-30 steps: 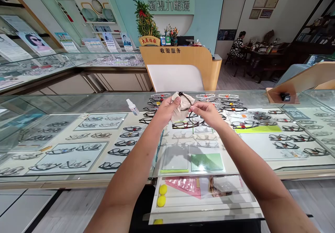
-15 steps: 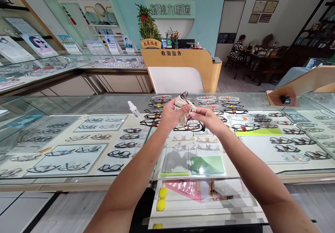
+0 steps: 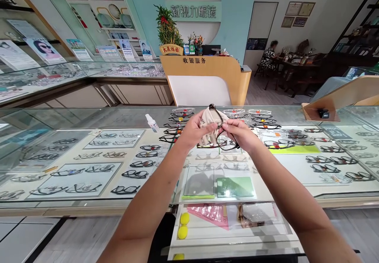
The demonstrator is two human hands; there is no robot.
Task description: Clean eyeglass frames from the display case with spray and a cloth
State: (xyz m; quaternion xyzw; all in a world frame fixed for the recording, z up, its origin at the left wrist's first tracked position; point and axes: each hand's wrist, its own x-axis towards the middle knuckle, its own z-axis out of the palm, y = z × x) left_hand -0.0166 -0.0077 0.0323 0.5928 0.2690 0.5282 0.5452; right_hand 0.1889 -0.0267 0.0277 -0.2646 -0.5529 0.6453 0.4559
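Over the glass counter I hold a pair of dark-rimmed eyeglasses (image 3: 227,147) between my two hands. My left hand (image 3: 197,131) is closed on a pale cleaning cloth (image 3: 209,118), its thumb pressing the cloth near one lens. My right hand (image 3: 239,132) pinches the frame of the glasses around the bridge. One lens hangs below the fingers, while the other is up against the cloth and partly hidden by it. A small white spray bottle (image 3: 152,123) stands on the glass to the left of my hands.
Rows of eyeglasses (image 3: 263,122) lie on and inside the glass display counter (image 3: 118,204). Below it, an open drawer (image 3: 233,247) holds yellow round cases (image 3: 182,232) and plastic packets. A wooden stand (image 3: 319,111) is at right; a person (image 3: 268,58) sits far back.
The glasses have turned in my hands, so one lens now hangs lower and more of the cloth shows. My right hand's fingers have shifted along the frame.
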